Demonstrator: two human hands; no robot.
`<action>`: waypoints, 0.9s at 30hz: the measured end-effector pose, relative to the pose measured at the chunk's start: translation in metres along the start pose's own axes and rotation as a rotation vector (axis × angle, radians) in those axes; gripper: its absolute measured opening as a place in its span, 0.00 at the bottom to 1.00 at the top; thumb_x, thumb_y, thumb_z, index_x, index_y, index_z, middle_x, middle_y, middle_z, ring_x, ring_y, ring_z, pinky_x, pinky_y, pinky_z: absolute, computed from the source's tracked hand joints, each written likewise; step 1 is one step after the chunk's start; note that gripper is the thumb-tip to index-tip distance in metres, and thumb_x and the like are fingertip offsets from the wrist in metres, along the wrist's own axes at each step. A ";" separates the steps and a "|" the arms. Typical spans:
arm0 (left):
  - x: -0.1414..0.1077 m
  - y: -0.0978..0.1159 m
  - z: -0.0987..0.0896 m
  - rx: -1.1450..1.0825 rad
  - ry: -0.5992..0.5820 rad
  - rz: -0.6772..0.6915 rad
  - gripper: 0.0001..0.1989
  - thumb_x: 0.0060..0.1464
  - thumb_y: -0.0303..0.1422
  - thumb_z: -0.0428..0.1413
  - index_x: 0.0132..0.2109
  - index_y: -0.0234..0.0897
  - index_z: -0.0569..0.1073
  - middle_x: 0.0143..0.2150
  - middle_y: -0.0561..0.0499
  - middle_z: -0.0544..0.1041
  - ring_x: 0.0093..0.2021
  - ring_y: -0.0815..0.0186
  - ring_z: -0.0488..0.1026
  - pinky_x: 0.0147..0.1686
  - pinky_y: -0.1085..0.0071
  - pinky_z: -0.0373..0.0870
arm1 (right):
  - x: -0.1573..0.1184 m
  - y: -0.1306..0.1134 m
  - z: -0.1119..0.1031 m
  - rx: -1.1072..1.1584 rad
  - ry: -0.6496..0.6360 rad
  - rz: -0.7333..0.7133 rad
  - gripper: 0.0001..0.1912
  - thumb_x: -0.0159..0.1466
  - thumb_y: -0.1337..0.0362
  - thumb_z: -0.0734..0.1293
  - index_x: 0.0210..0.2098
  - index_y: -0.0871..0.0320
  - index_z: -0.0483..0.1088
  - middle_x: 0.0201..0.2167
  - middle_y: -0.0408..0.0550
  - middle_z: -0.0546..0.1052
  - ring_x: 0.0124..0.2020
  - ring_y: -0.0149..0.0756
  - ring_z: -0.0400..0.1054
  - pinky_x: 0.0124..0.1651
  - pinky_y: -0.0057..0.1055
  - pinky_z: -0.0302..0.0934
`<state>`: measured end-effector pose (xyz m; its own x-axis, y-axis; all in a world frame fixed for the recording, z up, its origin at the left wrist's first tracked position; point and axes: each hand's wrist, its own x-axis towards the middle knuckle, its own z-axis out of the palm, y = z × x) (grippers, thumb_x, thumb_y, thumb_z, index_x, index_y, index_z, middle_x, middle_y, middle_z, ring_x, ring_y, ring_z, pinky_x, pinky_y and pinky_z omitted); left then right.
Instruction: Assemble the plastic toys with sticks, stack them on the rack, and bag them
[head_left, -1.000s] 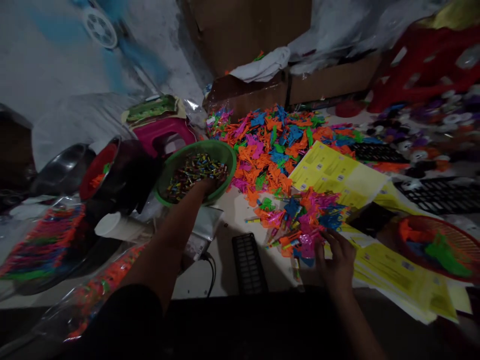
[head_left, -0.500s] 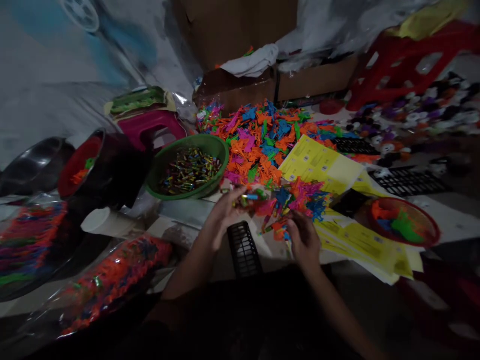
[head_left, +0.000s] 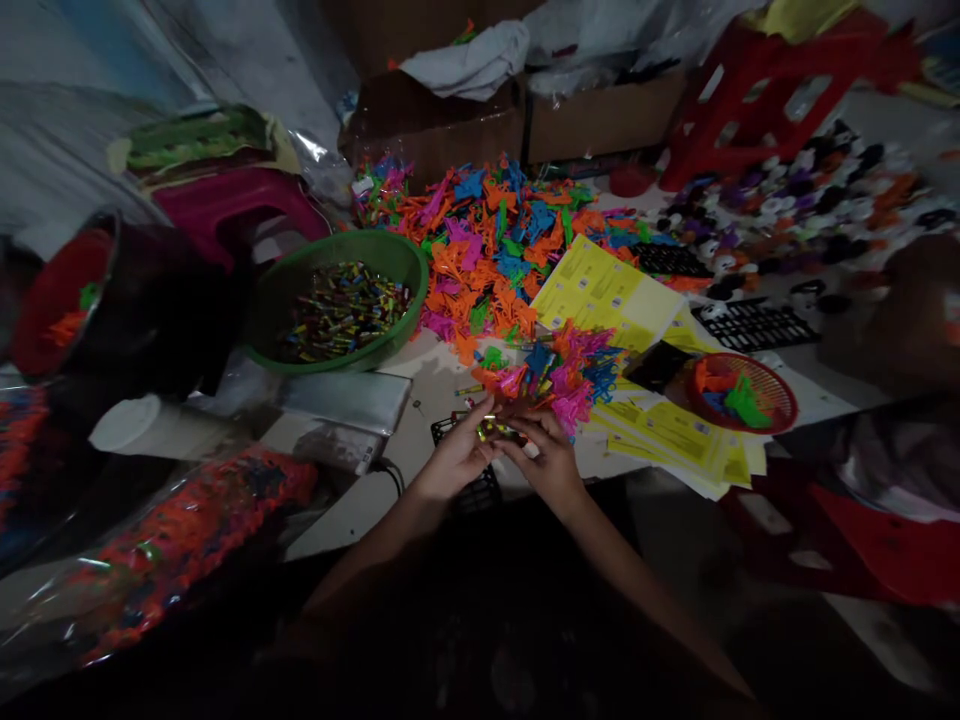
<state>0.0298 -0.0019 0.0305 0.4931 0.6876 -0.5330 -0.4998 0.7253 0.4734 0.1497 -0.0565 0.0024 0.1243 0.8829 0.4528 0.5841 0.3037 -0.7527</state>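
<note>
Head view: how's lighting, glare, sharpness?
Head view: dim overall, bottom centre nearly black; head view: bright glints on the crumpled clear plastic beyond the green bowl; head view: outer edges soft, and the small shiny pieces at the left hand too murky to make out.

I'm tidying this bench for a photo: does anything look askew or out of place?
The yellow printed sheets lie askew, fanned at differing angles, and their near corners seem to overhang the table edge. At left, a white cylinder, perhaps a cup, lies on its side.
</note>
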 end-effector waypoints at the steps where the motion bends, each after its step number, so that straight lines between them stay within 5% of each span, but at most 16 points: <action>1: -0.001 0.001 0.001 0.012 -0.002 -0.020 0.10 0.45 0.34 0.59 0.34 0.33 0.72 0.31 0.52 0.75 0.25 0.74 0.68 0.23 0.79 0.63 | -0.002 0.002 0.002 -0.016 -0.016 -0.014 0.12 0.57 0.61 0.65 0.41 0.53 0.72 0.38 0.50 0.73 0.41 0.37 0.67 0.44 0.37 0.65; 7: -0.003 0.006 -0.002 0.085 -0.001 -0.094 0.11 0.48 0.37 0.55 0.35 0.33 0.73 0.39 0.46 0.76 0.34 0.65 0.72 0.33 0.70 0.69 | -0.008 0.017 0.009 -0.058 -0.078 -0.071 0.12 0.61 0.63 0.62 0.44 0.52 0.71 0.39 0.49 0.75 0.42 0.36 0.68 0.43 0.36 0.66; 12: 0.005 0.016 -0.027 0.159 -0.044 -0.106 0.07 0.48 0.33 0.55 0.34 0.34 0.73 0.37 0.47 0.76 0.39 0.65 0.73 0.42 0.68 0.68 | 0.009 0.019 -0.019 -0.134 -0.155 -0.219 0.13 0.61 0.66 0.60 0.44 0.53 0.71 0.39 0.49 0.75 0.41 0.35 0.68 0.43 0.36 0.66; 18: 0.004 0.010 -0.050 0.496 -0.392 -0.412 0.20 0.36 0.39 0.64 0.36 0.31 0.73 0.34 0.42 0.76 0.33 0.60 0.74 0.30 0.68 0.70 | 0.026 -0.001 -0.031 -0.195 -0.603 -0.475 0.13 0.61 0.69 0.60 0.42 0.54 0.71 0.40 0.47 0.75 0.44 0.36 0.67 0.47 0.35 0.64; 23: 0.008 -0.001 -0.055 0.494 -0.271 -0.304 0.20 0.28 0.40 0.67 0.29 0.32 0.72 0.25 0.48 0.74 0.23 0.70 0.70 0.21 0.77 0.65 | 0.025 0.000 -0.018 -0.148 -0.716 -0.456 0.22 0.57 0.74 0.60 0.51 0.57 0.66 0.50 0.51 0.70 0.54 0.37 0.61 0.54 0.36 0.59; 27: 0.013 0.004 -0.051 0.528 -0.163 -0.160 0.20 0.31 0.38 0.66 0.33 0.32 0.72 0.27 0.50 0.73 0.25 0.70 0.70 0.23 0.76 0.66 | 0.076 0.017 -0.025 -0.128 -0.684 -0.222 0.24 0.58 0.74 0.57 0.54 0.58 0.62 0.50 0.48 0.71 0.51 0.35 0.65 0.52 0.33 0.61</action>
<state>-0.0027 0.0084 -0.0103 0.6579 0.5338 -0.5312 -0.0075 0.7100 0.7042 0.1895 0.0068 0.0361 -0.5124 0.8444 0.1564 0.6319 0.4940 -0.5972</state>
